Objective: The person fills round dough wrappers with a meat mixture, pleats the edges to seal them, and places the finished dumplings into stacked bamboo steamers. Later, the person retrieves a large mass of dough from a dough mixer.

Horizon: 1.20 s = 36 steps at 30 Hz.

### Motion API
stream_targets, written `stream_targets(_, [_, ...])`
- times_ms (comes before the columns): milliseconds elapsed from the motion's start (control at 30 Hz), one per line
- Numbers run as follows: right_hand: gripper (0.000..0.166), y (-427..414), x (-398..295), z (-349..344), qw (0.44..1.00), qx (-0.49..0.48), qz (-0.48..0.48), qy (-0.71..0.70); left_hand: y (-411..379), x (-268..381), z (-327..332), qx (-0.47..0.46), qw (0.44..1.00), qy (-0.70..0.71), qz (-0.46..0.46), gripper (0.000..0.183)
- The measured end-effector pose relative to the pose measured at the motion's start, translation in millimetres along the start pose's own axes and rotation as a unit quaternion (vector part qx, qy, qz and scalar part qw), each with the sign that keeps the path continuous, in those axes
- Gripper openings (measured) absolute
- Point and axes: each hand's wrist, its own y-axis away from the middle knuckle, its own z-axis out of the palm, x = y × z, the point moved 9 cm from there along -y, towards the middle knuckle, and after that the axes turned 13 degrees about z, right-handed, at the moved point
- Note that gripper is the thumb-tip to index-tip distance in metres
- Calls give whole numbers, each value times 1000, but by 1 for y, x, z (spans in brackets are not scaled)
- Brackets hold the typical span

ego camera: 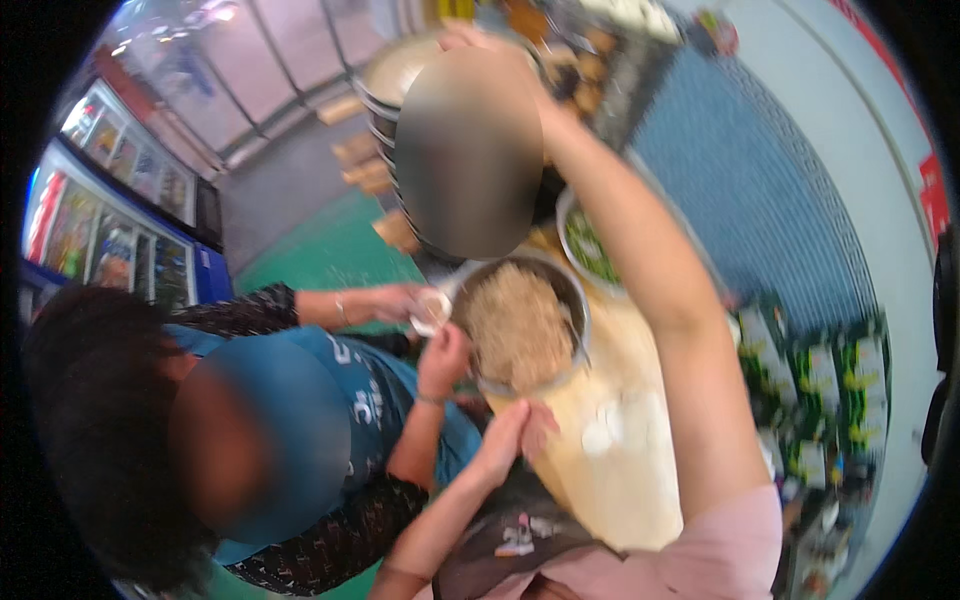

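My left hand (510, 439) is beside the near rim of a metal basin (586, 330) of light brown filling (517, 322); its fingers are bent, and whether anything lies in them is unclear. My right arm stretches far forward, and my right hand (471, 37) is at the top of a stack of round steamer trays (390, 75). A blurred patch hides part of that hand and the stack. White dough rounds (600, 431) lie on the wooden worktop (637, 502). At the basin's left rim, a co-worker's hands hold a white wrapper (431, 313) with some filling.
The co-worker in a blue apron (382, 390) stands close at my left. A bowl of chopped greens (589, 244) is beyond the basin, partly behind my right arm. Green cartons (817, 382) stand at the right, glass-door fridges (112, 232) at the far left.
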Motion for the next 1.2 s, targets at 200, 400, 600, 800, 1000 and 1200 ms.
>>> stream_targets(200, [26, 184, 0, -104, 949, -113, 253, -147, 11, -39, 3, -94, 990, -76, -71, 30])
stream_targets(400, [26, 571, 162, -104, 757, -84, 645, 63, 24, -107, -24, -99, 953, -198, -207, 24])
stream_targets(600, [40, 722, 88, -125, 677, 189, 665, 251, 13, -128, -40, -78, 954, -208, -201, 24])
stream_targets(800, [55, 760, 103, -111, 643, 141, 648, 382, 15, -156, -40, -89, 937, -255, -222, 24])
stream_targets(1000, [53, 712, 103, -41, 620, 169, 677, 358, 20, -166, -43, -88, 937, -261, -217, 21])
stream_targets(1200, [47, 620, 100, -14, 732, 108, 615, 273, 19, -162, -53, -58, 945, -256, -194, 21])
